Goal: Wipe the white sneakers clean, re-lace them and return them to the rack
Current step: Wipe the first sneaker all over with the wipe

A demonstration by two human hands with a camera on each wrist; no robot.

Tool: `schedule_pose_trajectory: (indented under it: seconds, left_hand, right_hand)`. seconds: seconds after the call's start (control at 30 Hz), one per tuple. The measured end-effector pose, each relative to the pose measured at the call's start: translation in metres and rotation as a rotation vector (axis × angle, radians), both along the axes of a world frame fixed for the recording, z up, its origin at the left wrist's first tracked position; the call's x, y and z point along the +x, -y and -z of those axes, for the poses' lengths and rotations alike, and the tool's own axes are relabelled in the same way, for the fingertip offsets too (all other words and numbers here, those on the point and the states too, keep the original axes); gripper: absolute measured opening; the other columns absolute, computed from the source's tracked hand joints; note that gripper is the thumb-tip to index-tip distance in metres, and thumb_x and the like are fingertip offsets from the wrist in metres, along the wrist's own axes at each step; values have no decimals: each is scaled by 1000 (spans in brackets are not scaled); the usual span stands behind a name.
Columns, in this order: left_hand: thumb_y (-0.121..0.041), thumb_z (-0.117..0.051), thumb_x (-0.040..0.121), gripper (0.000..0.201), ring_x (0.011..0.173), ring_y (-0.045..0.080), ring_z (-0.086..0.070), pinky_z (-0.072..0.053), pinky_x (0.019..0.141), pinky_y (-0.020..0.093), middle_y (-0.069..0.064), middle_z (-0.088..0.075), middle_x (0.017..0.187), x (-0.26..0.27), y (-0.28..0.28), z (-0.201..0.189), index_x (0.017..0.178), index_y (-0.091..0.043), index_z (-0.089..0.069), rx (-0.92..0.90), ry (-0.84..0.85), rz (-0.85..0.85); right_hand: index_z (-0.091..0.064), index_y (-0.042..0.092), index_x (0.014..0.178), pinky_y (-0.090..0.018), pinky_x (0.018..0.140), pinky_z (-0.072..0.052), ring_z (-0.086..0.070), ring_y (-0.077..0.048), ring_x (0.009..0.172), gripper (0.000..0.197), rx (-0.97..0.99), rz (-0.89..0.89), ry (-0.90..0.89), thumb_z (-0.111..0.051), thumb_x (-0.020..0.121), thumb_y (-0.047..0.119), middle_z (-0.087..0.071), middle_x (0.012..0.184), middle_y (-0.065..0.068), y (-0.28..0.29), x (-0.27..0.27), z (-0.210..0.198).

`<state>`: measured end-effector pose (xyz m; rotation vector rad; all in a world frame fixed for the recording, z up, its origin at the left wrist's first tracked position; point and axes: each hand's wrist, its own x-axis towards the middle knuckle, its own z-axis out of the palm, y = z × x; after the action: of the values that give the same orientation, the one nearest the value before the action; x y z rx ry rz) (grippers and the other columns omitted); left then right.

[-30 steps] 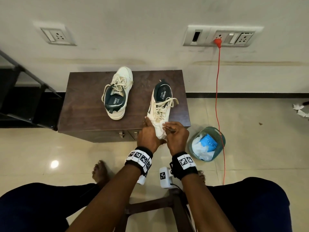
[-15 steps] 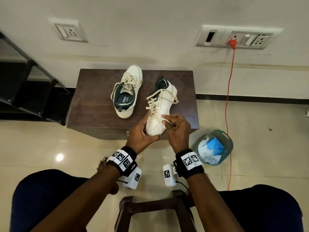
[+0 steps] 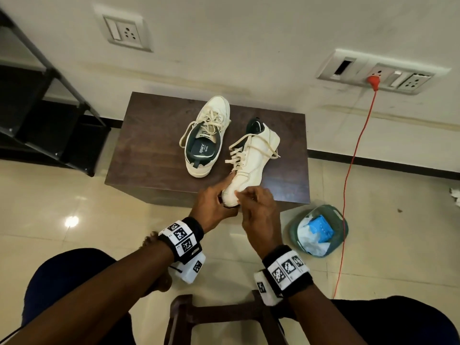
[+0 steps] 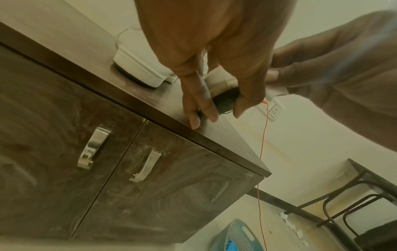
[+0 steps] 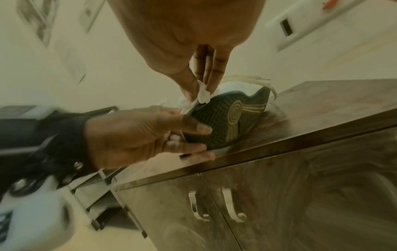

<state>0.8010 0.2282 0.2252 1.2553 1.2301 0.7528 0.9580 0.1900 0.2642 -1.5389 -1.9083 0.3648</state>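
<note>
Two white sneakers are on a dark brown cabinet [image 3: 154,145]. The left sneaker [image 3: 206,135] [image 4: 139,68] stands upright, laced, with no hand on it. The right sneaker [image 3: 251,165] is tipped on its side with its dark sole [image 5: 225,118] showing. My left hand [image 3: 216,207] [image 5: 139,135] grips its toe at the cabinet's front edge, thumb on the sole. My right hand [image 3: 258,210] [image 5: 193,51] pinches a small white wipe [image 5: 203,95] against the toe's rim. The loose lace ends [image 3: 268,150] hang over the shoe's side.
A black metal rack [image 3: 49,95] stands on the floor to the left. On the floor to the right, a teal basket [image 3: 333,212] holds white wipes and a blue pack. An orange cord [image 3: 353,170] runs down from the wall socket. A wooden stool [image 3: 211,317] stands between my knees.
The right sneaker has rolled from upright onto its side, sole turned up. Both hands stay at its toe, and my left hand has shifted under it.
</note>
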Motion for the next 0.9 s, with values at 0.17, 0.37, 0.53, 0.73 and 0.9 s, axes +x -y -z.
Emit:
schedule_pose_trajectory:
  seconds: [0.17, 0.37, 0.53, 0.73, 0.9]
  left_hand:
    - [-17, -92, 69, 97, 130, 6, -57, -48, 110, 41, -12, -58, 144, -9, -12, 4, 153, -25, -43, 16, 4, 90]
    - [-23, -80, 63, 99, 117, 24, -66, -56, 95, 51, -2, -68, 130, -20, -30, 7, 151, -43, -40, 64, -142, 149]
    - [-21, -81, 67, 94, 117, 16, -64, -55, 97, 46, -5, -68, 130, -27, -37, 4, 151, -37, -41, 95, -176, 169]
    - [-12, -83, 72, 94, 109, 8, -64, -56, 94, 35, -7, -67, 127, -33, -41, 4, 154, -28, -40, 145, -207, 224]
    - [-16, -80, 72, 94, 103, 8, -64, -56, 90, 32, -9, -70, 117, -29, -39, 4, 154, -33, -38, 144, -234, 237]
  right_hand:
    - [-73, 8, 115, -34, 70, -50, -56, -26, 96, 32, 41, -169, 162, -65, 87, -6, -64, 107, -13, 5, -10, 6]
    - [-78, 12, 110, -26, 76, -47, -58, -21, 95, 29, 56, 43, -35, -61, 89, 0, -63, 103, -10, -36, 10, 5]
    - [-77, 12, 112, -21, 81, -47, -59, -21, 95, 36, 36, 107, -120, -66, 86, -9, -59, 104, -8, -29, -12, 9]
    - [-76, 8, 113, -28, 78, -48, -58, -26, 96, 31, 75, -88, 63, -63, 89, -6, -60, 105, -14, -25, -8, 7]
    - [-79, 12, 106, -19, 73, -46, -60, -22, 90, 28, 35, 171, -66, -70, 86, -4, -63, 99, -8, -49, 13, 6]
